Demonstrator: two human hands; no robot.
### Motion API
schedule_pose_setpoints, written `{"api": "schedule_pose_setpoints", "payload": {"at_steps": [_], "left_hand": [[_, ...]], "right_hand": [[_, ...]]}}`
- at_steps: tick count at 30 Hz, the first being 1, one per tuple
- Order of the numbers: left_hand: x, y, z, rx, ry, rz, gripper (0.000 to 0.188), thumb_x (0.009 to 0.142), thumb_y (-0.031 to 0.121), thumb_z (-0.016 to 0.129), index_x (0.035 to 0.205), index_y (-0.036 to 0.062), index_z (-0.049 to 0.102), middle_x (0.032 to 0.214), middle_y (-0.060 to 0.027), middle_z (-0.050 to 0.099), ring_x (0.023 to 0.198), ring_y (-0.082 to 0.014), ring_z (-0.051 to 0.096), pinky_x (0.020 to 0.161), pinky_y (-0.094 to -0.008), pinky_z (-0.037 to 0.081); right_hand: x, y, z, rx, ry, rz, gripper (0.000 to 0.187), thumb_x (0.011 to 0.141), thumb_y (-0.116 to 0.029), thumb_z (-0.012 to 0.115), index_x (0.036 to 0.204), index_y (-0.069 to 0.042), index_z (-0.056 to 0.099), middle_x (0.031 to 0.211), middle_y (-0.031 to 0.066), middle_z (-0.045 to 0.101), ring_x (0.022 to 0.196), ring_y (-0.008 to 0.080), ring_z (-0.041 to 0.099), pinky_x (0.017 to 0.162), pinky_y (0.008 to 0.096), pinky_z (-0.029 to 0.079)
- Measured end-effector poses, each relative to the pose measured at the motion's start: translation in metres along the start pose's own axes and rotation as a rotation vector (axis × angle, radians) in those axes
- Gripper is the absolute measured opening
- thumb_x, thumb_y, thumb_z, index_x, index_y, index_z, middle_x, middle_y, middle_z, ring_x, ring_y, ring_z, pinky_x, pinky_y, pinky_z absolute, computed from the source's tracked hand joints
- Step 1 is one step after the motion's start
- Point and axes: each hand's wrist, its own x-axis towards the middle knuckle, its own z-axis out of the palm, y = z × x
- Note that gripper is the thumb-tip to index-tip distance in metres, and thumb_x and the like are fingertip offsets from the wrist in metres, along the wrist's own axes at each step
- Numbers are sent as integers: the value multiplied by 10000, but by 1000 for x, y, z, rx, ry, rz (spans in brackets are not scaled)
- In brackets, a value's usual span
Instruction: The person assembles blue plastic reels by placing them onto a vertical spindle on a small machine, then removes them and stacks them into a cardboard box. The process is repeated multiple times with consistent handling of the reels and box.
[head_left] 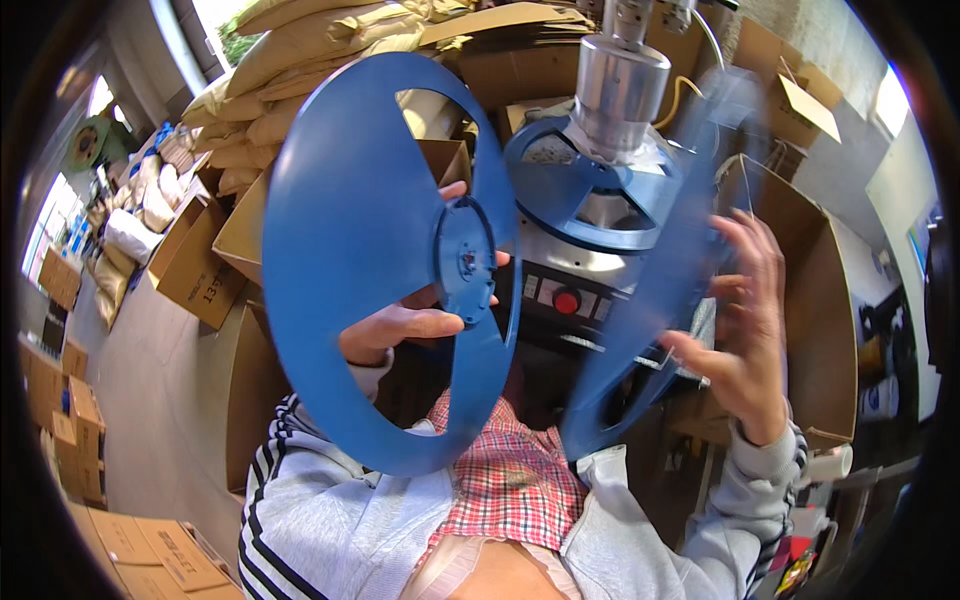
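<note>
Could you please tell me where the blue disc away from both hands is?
That blue disc is right of centre in the upper head view, under the silver cylinder on the machine.

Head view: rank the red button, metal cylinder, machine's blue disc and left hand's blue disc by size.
1. Held blue disc, left hand
2. Blue disc on machine
3. Metal cylinder
4. Red button
Nearness likely enlarges the first.

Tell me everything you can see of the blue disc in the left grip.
The blue disc looks like smooth plastic, with wide cutouts around a round hub that has small central openings. It is held up, tilted near upright, its hub detail facing the camera. The left grip supports it: the thumb presses the hub's lower edge, and fingertips show by its upper and right edges.
</note>
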Motion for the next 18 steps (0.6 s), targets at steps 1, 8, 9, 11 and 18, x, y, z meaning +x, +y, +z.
{"api": "schedule_pose_setpoints", "payload": {"at_steps": [1, 8, 9, 11, 18], "left_hand": [[0, -3, 5, -46, -20, -31, 1127, 690, 110, 893, 1564, 57, 184, 1448, -201, 450, 1325, -383, 510, 1005, -494, 544], [-10, -20, 10, -176, -77, -38, 1060, 715, 157, 899, 1550, 63, 253, 1499, -170, 414, 1360, -347, 479, 1071, -485, 486], [-13, -24, 8, -188, -82, -28, 1051, 719, 164, 900, 1548, 64, 263, 1506, -165, 409, 1365, -342, 474, 1081, -484, 478], [-22, -29, 5, -188, -66, 11, 1032, 726, 177, 902, 1544, 65, 283, 1520, -156, 399, 1376, -331, 465, 1099, -481, 461], [-36, -9, 13, -228, -37, -329, 947, 731, 166, 900, 1501, 57, 360, 1397, -161, 549, 1295, -317, 551, 1059, -464, 499]], "right_hand": [[5, -14, 17, 58, -94, 35, 926, 647, -257, 907, 1454, -147, 466, 1501, 171, 349, 1191, 290, 515, 868, 366, 508], [12, -48, 111, 314, -419, 90, 1041, 699, -550, 872, 1503, -120, 371, 1513, 233, 294, 957, 366, 642, 779, 401, 579], [11, -47, 117, 337, -427, 99, 1041, 700, -556, 870, 1504, -116, 376, 1508, 229, 300, 951, 356, 642, 776, 397, 579], [10, -46, 126, 401, -422, 82, 1036, 702, -558, 869, 1501, -103, 392, 1488, 216, 321, 945, 324, 637, 771, 382, 580], [9, -44, 129, 466, -413, 127, 1057, 679, -554, 867, 1502, -90, 394, 1461, 194, 380, 1015, 264, 631, 728, 316, 589]]}}
